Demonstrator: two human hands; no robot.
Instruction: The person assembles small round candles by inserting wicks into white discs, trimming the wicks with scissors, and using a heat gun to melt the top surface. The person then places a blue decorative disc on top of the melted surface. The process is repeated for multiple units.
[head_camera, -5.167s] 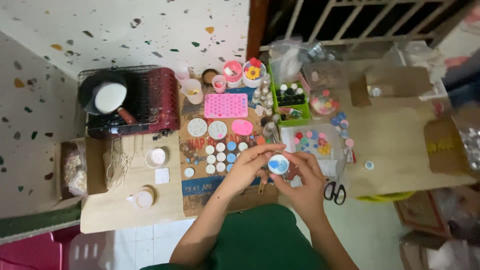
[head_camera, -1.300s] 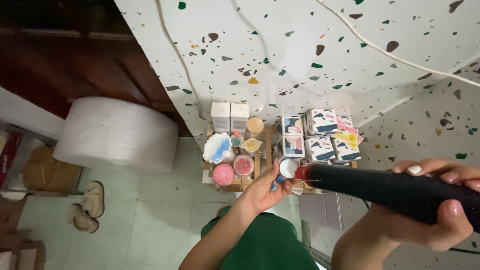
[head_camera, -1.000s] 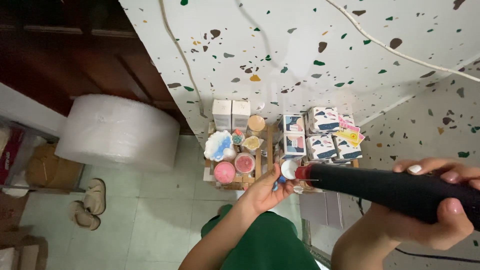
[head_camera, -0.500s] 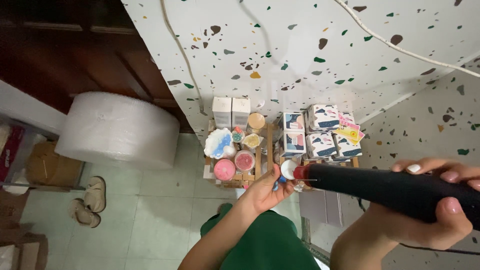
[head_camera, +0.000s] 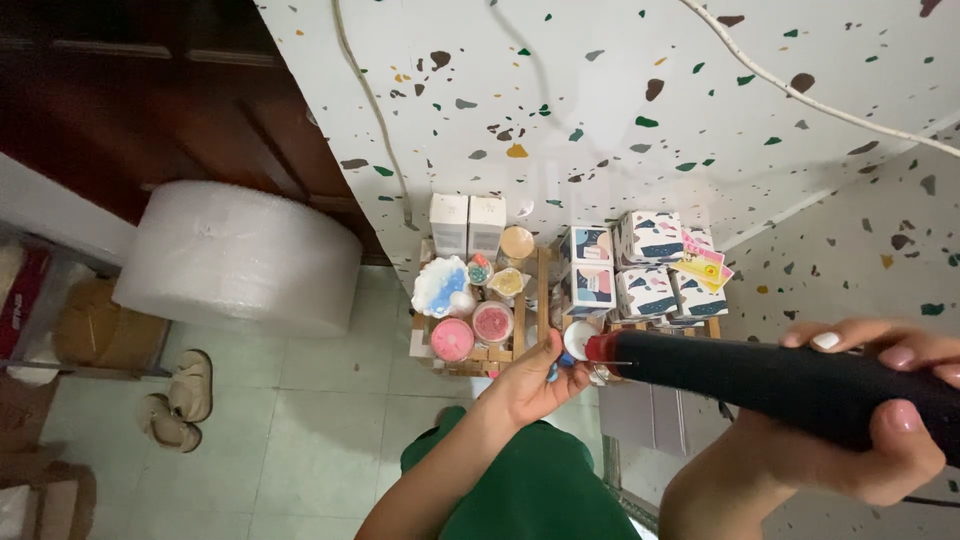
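Our right hand (head_camera: 880, 420) grips a long black cylindrical tool (head_camera: 780, 385), its red tip beside the small white round disc (head_camera: 578, 338) pinched in our left hand (head_camera: 535, 375).

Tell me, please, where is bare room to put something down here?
The tiled floor between the bubble-wrap roll, the sandals and the wooden rack is bare. The rack is crowded with jars and boxes.

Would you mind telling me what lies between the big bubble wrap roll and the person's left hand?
In the head view, bare pale floor tiles fill the stretch between the bubble wrap roll and the left hand; nothing stands there.
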